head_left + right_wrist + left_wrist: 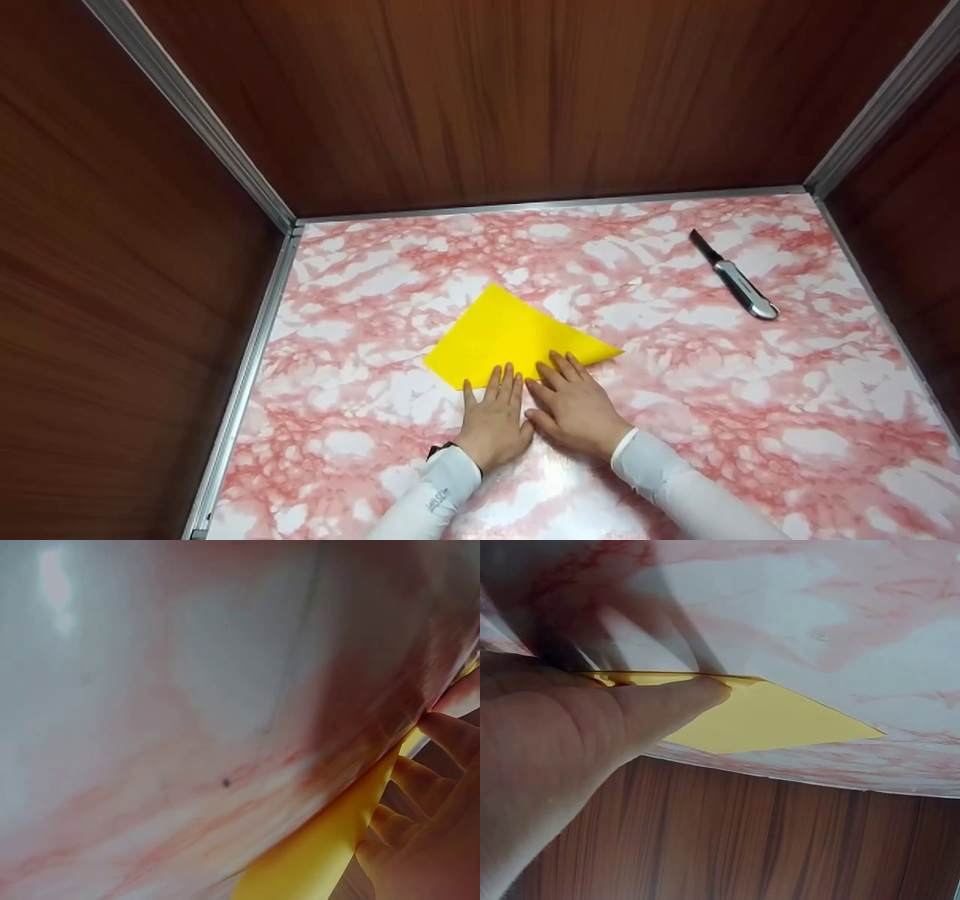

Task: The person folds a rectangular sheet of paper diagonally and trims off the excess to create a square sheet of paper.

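Observation:
A folded sheet of yellow paper lies on the red-and-white marbled table, with one corner pointing away and a long point to the right. My left hand rests its straight, spread fingers on the near edge of the paper; in the left wrist view a finger lies along that folded edge. Beside it, my right hand presses the near right edge with extended fingertips. The right wrist view shows its fingers on the yellow paper. Both thumbs are close together at the middle.
A utility knife with a silver and black handle lies at the back right, its dark blade pointing to the far left. Brown wood-grain panels with metal edging enclose the marbled table at the back and sides.

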`<state>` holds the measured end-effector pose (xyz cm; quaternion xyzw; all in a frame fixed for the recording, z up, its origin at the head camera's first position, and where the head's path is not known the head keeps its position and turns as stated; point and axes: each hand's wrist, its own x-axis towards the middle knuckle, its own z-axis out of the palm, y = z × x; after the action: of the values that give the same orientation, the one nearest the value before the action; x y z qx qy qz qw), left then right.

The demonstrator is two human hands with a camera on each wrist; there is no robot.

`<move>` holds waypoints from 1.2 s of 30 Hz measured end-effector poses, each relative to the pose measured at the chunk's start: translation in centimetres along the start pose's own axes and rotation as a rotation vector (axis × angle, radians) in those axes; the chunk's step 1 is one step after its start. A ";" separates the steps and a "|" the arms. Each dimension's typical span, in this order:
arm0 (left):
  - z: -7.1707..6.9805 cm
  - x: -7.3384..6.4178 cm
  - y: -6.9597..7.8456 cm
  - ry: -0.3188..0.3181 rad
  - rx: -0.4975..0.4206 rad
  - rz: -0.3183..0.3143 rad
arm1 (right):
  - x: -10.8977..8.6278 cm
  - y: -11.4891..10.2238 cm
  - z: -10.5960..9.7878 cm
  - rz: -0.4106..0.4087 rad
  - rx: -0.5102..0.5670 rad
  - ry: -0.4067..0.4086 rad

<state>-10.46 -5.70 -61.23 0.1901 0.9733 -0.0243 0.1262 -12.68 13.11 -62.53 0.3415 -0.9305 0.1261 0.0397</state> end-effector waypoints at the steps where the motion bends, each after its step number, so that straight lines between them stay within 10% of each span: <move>1: 0.0 0.0 0.0 -0.003 -0.002 -0.001 | 0.1 0.0 0.0 0.006 0.000 -0.009; 36: -0.1 0.0 0.0 -0.016 -0.031 -0.012 | -1.5 2.2 -1.5 0.054 -0.007 -0.024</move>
<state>-10.49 -5.74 -61.16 0.1823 0.9736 -0.0114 0.1368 -12.95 16.10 -61.81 0.3177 -0.9402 0.1196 0.0266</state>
